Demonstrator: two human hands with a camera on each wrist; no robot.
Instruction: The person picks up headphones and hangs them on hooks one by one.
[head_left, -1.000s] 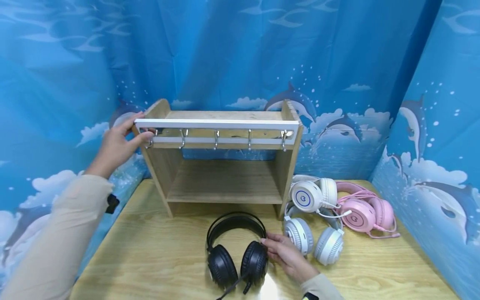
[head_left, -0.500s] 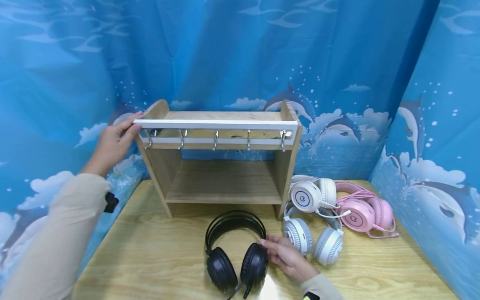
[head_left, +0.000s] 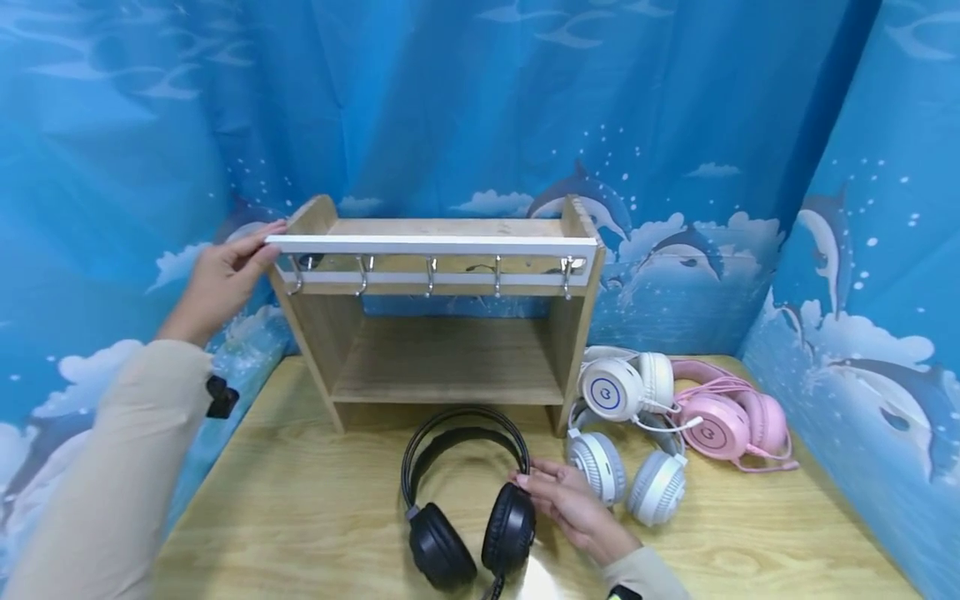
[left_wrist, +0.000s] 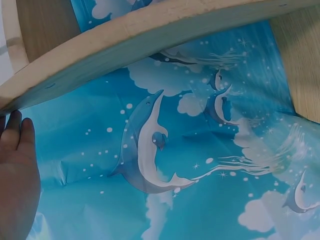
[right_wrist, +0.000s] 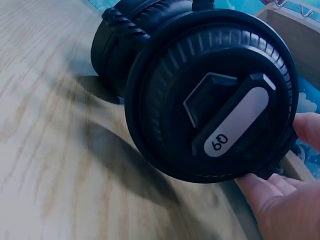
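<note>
The right hand, pinching the black headset, has tilted it up before the wooden rack; the left hand keeps gripping the rack's corner.

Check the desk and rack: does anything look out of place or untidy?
Yes. All five hooks on the rack hang bare, while three headsets, two white and one pink, lie heaped with tangled cables on the table. The right hand grips the black headset.
</note>
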